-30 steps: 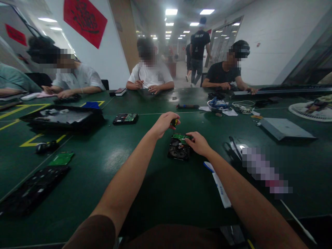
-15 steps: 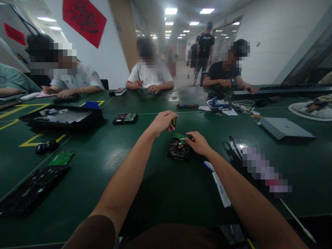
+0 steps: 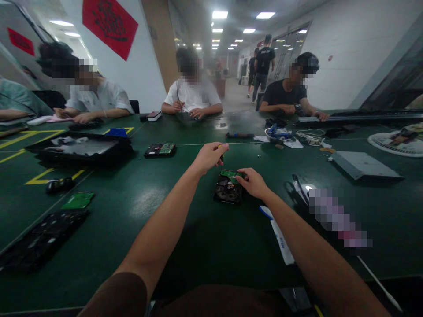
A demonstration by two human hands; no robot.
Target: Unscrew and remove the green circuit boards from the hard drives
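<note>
A hard drive point(image 3: 228, 192) lies on the green table in front of me, with a green circuit board point(image 3: 228, 176) along its far end. My left hand point(image 3: 210, 157) is closed around the yellow and black handle of a screwdriver point(image 3: 222, 156). The thin shaft points down at the far left part of the board; whether the tip sits in a screw is too small to tell. My right hand point(image 3: 252, 181) rests at the drive's right side, its fingers pressed on the board's right end and the drive's edge.
Another hard drive point(image 3: 160, 150) lies farther back. On the left are a black tray point(image 3: 79, 149), a loose green board point(image 3: 78, 200) and a large black part point(image 3: 42, 240). A white and blue tool point(image 3: 280, 240) and a grey metal box point(image 3: 365, 165) are on the right. Several people sit opposite.
The fingers of my left hand have shifted on the screwdriver handle, the thumb now stretched farther right over its top. My right hand and the hard drive stay in place.
</note>
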